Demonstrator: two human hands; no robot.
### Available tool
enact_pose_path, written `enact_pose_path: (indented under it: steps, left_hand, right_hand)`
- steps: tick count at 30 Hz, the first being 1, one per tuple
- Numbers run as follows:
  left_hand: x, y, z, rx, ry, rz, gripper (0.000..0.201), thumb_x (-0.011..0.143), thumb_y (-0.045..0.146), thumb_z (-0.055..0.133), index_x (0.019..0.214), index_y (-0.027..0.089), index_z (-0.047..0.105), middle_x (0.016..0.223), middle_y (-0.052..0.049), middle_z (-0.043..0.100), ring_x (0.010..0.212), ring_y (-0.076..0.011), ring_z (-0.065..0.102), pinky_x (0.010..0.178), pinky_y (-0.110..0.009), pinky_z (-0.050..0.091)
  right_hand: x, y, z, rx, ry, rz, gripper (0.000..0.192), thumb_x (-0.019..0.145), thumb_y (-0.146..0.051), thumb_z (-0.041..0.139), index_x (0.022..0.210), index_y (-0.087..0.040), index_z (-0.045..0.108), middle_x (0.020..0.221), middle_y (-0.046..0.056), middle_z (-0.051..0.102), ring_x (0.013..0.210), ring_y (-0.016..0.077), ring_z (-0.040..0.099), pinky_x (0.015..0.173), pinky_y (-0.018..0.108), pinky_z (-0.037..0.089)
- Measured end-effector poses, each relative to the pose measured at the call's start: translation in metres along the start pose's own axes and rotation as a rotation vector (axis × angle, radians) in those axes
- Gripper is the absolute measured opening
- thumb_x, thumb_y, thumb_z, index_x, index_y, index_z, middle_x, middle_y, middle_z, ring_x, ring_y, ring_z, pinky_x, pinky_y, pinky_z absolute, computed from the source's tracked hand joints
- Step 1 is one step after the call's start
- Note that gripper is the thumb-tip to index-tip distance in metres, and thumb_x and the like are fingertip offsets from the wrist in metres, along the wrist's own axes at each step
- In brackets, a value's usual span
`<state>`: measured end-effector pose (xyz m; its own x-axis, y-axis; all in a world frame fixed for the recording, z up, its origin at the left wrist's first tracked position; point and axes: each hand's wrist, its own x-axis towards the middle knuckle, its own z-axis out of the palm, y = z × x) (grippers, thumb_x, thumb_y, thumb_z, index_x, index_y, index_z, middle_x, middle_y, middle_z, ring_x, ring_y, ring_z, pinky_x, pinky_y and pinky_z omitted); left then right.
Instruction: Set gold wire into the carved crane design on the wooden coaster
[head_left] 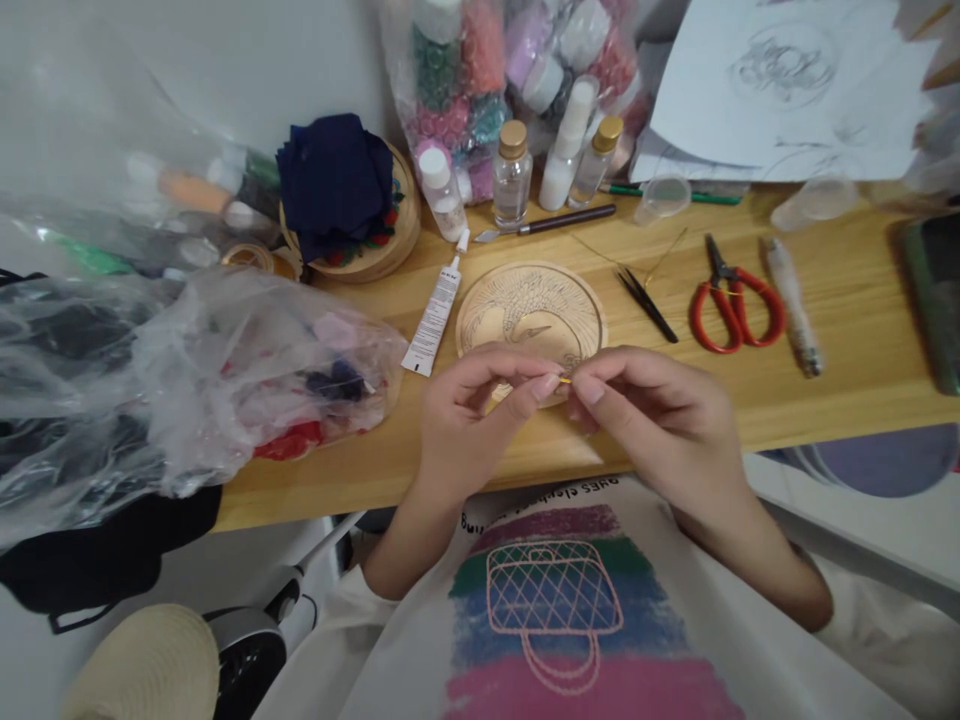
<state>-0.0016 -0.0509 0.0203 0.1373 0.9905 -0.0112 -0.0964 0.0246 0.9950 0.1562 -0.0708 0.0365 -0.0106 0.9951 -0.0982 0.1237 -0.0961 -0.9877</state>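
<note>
My left hand and my right hand meet over the near edge of a wooden desk. Both pinch a short piece of thin gold wire between thumb and fingertips. Just behind them lies a round wooden plaque with a line drawing of a crane. More thin gold wire lies loose to the right of the plaque, beside black tweezers.
Red-handled scissors, a glue tube, small corked bottles, a bag of coloured bead jars, a dark blue cloth on a wooden disc, a crumpled plastic bag and drawing sheets crowd the desk.
</note>
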Motion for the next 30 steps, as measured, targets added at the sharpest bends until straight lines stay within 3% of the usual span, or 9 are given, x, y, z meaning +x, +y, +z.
enact_pose_path:
  steps: [4, 8, 14, 22, 30]
  left_hand:
    - [0.0002, -0.0037, 0.0000, -0.043, 0.046, -0.029, 0.004, 0.080, 0.027, 0.078, 0.079, 0.025, 0.074, 0.082, 0.001, 0.075, 0.079, -0.0128, 0.070, 0.074, -0.026, 0.058]
    - [0.0010, -0.0086, 0.0007, -0.141, 0.050, 0.000, 0.006, 0.077, 0.027, 0.080, 0.078, 0.023, 0.076, 0.078, 0.001, 0.074, 0.068, -0.0102, 0.068, 0.063, -0.021, 0.057]
    - [0.0003, -0.0087, 0.0038, -0.182, 0.043, 0.021, 0.005, 0.079, 0.021, 0.079, 0.080, 0.024, 0.076, 0.078, 0.002, 0.074, 0.068, -0.0094, 0.069, 0.062, -0.020, 0.057]
    - [-0.0037, -0.0023, 0.0081, 0.057, 0.095, 0.131, 0.006, 0.083, 0.023, 0.075, 0.083, 0.028, 0.073, 0.082, 0.003, 0.074, 0.078, -0.0124, 0.070, 0.068, -0.029, 0.060]
    - [-0.0056, -0.0024, 0.0077, 0.319, 0.096, 0.284, 0.017, 0.084, 0.010, 0.071, 0.088, 0.027, 0.072, 0.086, 0.003, 0.074, 0.082, -0.0126, 0.069, 0.068, -0.030, 0.058]
  right_hand:
    - [-0.0025, 0.0036, 0.0001, -0.056, 0.073, -0.113, 0.002, 0.085, -0.023, 0.070, 0.085, -0.023, 0.071, 0.068, -0.002, 0.067, 0.060, 0.0105, 0.058, 0.055, 0.024, 0.048]
    - [-0.0042, 0.0079, -0.0001, -0.067, 0.074, -0.168, 0.006, 0.083, -0.021, 0.073, 0.088, -0.024, 0.073, 0.069, -0.002, 0.069, 0.062, 0.0103, 0.061, 0.054, 0.023, 0.049]
    - [-0.0047, 0.0076, 0.0007, -0.077, 0.111, -0.173, 0.007, 0.082, -0.020, 0.073, 0.087, -0.025, 0.074, 0.069, -0.003, 0.070, 0.060, 0.0094, 0.061, 0.054, 0.022, 0.050]
    - [-0.0017, 0.0034, 0.0011, 0.092, 0.132, -0.009, 0.006, 0.078, -0.019, 0.076, 0.079, -0.025, 0.074, 0.062, -0.004, 0.065, 0.054, 0.0082, 0.058, 0.049, 0.020, 0.048]
    - [0.0015, 0.0023, -0.0015, 0.151, 0.134, 0.079, 0.006, 0.078, -0.018, 0.075, 0.076, -0.023, 0.073, 0.059, -0.004, 0.064, 0.050, 0.0070, 0.054, 0.044, 0.020, 0.043]
